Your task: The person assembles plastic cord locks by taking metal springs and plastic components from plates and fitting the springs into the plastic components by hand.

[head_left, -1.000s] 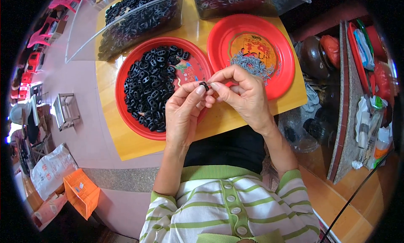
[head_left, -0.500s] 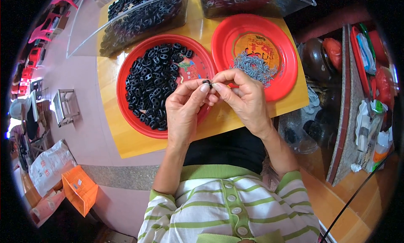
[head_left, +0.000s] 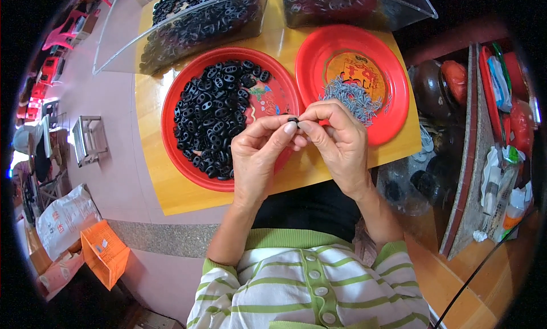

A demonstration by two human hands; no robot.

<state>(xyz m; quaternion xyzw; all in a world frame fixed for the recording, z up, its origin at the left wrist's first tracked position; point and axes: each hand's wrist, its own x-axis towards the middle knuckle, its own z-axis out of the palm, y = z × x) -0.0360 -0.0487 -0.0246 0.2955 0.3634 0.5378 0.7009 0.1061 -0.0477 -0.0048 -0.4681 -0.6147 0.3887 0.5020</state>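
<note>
Currently: small black plastic piece (head_left: 293,120) between pinching left fingers (head_left: 282,138) and right fingers (head_left: 317,136) — long axis apparently crosswise | round red plastic tray (head_left: 167,129): black two-holed ovals (head_left: 208,121) | second red tray (head_left: 399,101): slim grey pins (head_left: 348,96)

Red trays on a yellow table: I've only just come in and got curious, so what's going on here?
A person's left hand holds a small black piece in a fingertip grip. The right hand pinches right beside it; whether it also holds something is too small to tell. Black two-holed pieces fill much of the left red tray, while a heap of small grey pieces lies in the right red tray.
</note>
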